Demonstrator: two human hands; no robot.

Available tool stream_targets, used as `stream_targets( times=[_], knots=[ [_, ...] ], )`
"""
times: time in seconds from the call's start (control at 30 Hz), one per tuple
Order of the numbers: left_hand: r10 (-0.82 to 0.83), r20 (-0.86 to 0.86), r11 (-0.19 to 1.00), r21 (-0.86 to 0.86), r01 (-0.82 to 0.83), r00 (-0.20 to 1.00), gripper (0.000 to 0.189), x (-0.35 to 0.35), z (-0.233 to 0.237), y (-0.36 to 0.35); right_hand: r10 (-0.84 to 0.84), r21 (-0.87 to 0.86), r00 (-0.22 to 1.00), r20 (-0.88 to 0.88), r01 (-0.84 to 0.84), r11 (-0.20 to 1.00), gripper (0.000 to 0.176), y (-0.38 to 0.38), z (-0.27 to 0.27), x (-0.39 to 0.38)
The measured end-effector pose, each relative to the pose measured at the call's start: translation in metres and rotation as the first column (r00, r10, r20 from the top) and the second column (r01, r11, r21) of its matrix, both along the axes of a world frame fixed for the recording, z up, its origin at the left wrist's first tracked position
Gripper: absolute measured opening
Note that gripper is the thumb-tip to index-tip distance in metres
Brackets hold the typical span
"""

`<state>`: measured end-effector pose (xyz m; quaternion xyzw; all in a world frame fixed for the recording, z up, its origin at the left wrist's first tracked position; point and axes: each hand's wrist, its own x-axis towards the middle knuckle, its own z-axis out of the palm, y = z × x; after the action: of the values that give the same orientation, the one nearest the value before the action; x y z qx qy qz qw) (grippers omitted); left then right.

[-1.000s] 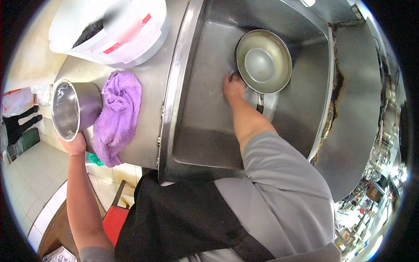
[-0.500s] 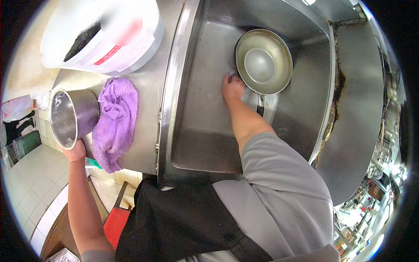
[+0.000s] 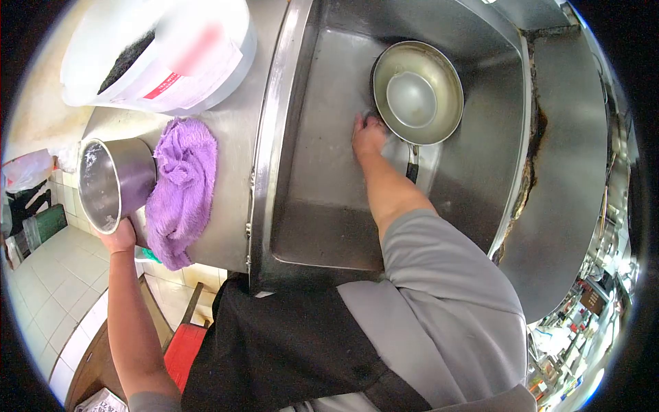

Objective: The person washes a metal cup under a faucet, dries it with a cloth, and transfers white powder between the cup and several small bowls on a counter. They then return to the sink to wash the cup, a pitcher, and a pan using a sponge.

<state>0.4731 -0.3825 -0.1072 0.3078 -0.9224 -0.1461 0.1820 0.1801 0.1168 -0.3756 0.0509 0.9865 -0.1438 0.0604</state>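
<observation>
My left hand (image 3: 119,237) grips the lower side of a deep stainless-steel pot (image 3: 134,172), which is tipped so its mouth faces left. The pot is beside a crumpled purple cloth (image 3: 182,185) on the metal counter. Down in the sink (image 3: 329,213), my right hand (image 3: 371,137) reaches to the floor next to a frying pan (image 3: 448,113). Its fingers are bent around a small dark patch that I cannot make out. The pan lies with its inside facing up and its black handle (image 3: 412,170) toward me, near my right forearm; the hand is not on the handle.
A large white plastic bucket (image 3: 233,75) with a label and something dark inside stands at the far left of the counter (image 3: 237,144). A raised metal rim (image 3: 264,151) divides counter and sink. Right of the sink, a metal ledge (image 3: 570,158) has a rusty seam. A red seat (image 3: 184,350) is below.
The view has shifted very slightly. Both hands, the pot and the frying pan keep almost the same places; the right hand's fingers may have moved a little.
</observation>
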Motion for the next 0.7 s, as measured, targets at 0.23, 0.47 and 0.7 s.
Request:
stream_targets(
  times=[0.23, 0.47, 0.7],
  knots=[
    [0.017, -0.008, 1.0, 0.017, -0.017, 1.0, 0.05, 0.0, 0.0, 0.001, -0.035, -0.03, 0.995, -0.098, 0.032, 0.999, 0.049, 0.002, -0.018, 0.002],
    [0.015, 0.073, 1.0, -0.023, -0.013, 0.997, 0.048, 0.01, -0.011, -0.009, 0.016, -0.004, 0.972, 0.235, -0.016, 1.0, 0.05, 0.0, 0.005, -0.019],
    [0.041, -0.024, 0.999, -0.02, -0.042, 0.999, 0.05, -0.001, -0.002, 0.001, 0.149, 0.062, 0.985, 0.083, -0.154, 0.986, 0.047, 0.003, 0.012, -0.017]
  ],
)
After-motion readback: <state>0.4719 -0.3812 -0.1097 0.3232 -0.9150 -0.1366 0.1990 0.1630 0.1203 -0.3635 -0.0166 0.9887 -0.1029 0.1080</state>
